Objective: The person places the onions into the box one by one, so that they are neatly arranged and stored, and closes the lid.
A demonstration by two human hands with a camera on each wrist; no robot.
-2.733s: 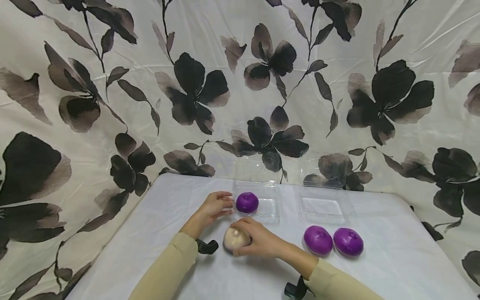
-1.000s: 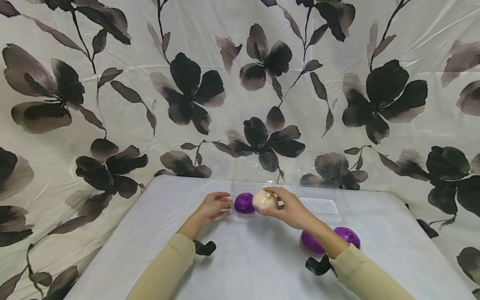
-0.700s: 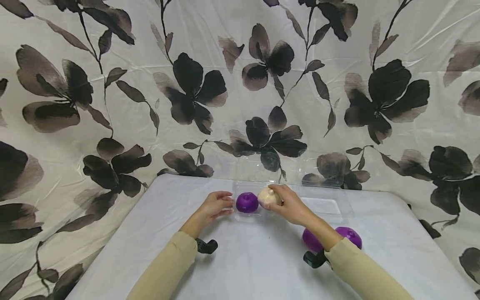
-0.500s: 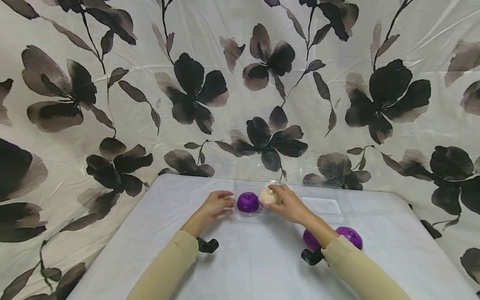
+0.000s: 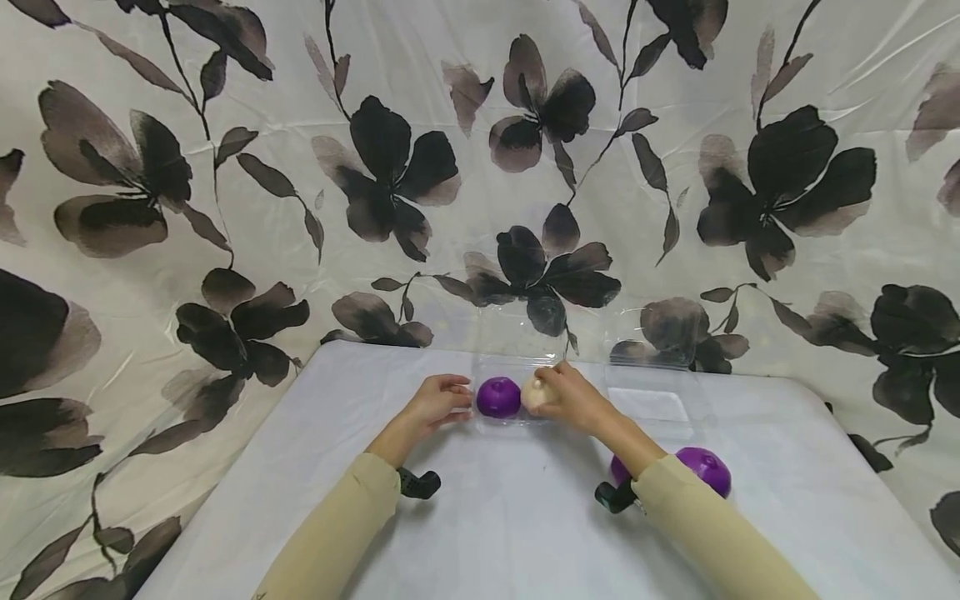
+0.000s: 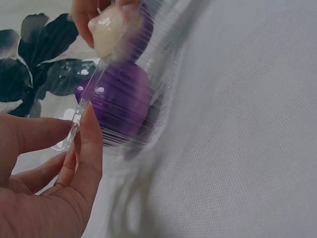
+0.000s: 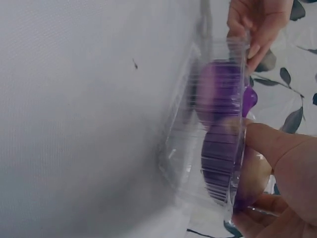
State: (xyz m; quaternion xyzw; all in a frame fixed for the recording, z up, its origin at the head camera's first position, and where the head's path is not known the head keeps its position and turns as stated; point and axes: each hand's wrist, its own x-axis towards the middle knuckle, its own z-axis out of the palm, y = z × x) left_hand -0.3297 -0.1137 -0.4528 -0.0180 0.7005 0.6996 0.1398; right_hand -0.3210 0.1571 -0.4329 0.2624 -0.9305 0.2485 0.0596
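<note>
My left hand (image 5: 435,404) pinches the left edge of a clear plastic clamshell box (image 6: 161,116) between thumb and fingers, plain in the left wrist view. Inside the box's left half sits a shiny purple onion-shaped piece (image 5: 498,397) with a nub on top. Right beside it, my right hand (image 5: 581,404) grips a cream onion-shaped piece (image 5: 534,393) with a purple underside. In the right wrist view this cream-and-purple piece (image 7: 255,173) is down within the box wall, next to the purple one. Whether it touches the box floor I cannot tell.
The box's lid (image 5: 517,329) stands raised at the back. A second clear box (image 5: 652,406) lies open to the right. In front of it are two purple pieces, one (image 5: 703,471) beyond my right forearm, the other (image 5: 620,469) partly hidden by it. Patterned cloth (image 5: 405,175) hangs behind the table.
My right hand has carried the cream piece from the table in front of the box up and into its right half, then lower. My left hand has stayed at the box's left edge.
</note>
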